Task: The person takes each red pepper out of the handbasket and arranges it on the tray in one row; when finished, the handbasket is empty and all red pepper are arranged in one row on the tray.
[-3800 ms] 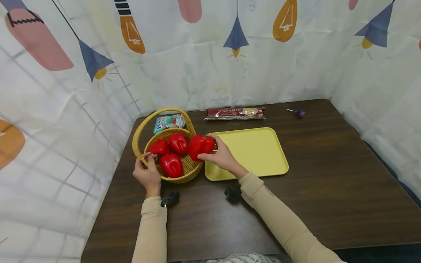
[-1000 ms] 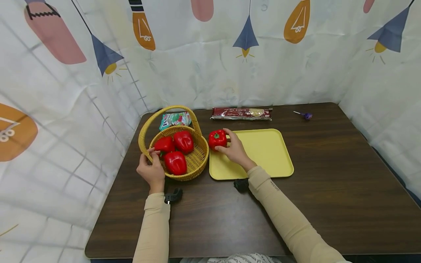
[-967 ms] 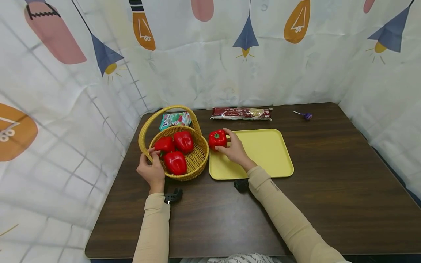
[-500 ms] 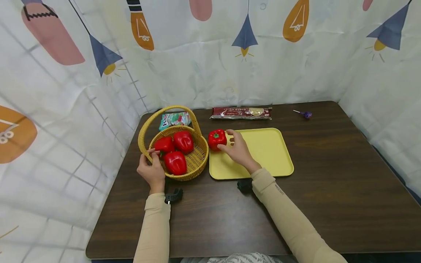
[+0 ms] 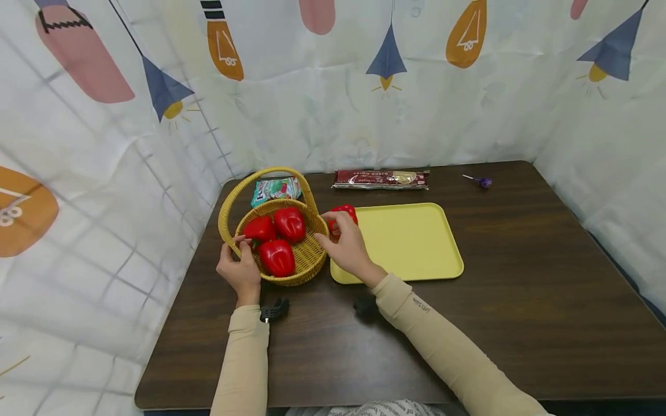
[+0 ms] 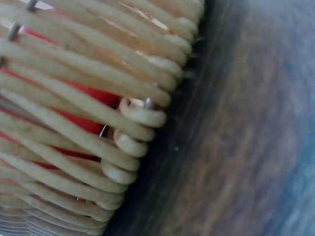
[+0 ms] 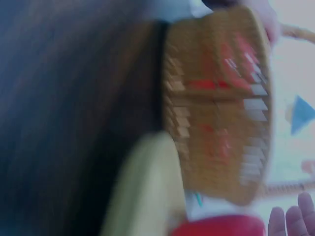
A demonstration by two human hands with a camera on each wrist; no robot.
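In the head view, a yellow wicker basket [image 5: 307, 266] with a tall handle holds three red bell peppers [image 5: 277, 257]. My left hand [image 5: 240, 271] grips its left rim near the foot of the handle. Another red bell pepper [image 5: 350, 212] sits at the left end of the yellow tray [image 5: 411, 242], partly hidden by my right hand [image 5: 346, 245]. That hand hovers by the basket's right rim, thumb and fingers spread, holding nothing. The left wrist view shows the basket's weave [image 6: 74, 108] up close. A blurred pepper [image 7: 221, 227] and fingertips [image 7: 295, 219] appear in the right wrist view.
Behind the basket lies a green-and-pink snack packet [image 5: 276, 189]. A dark red spaghetti packet [image 5: 381, 179] lies behind the tray, and a purple lollipop [image 5: 484, 182] farther right. A printed curtain [image 5: 322, 115] surrounds the dark wooden table [image 5: 520, 300].
My right hand moved a red bell pepper from the basket to the tray's left end and let it go. It has since shifted left to the basket's right rim. My left hand stays on the basket.
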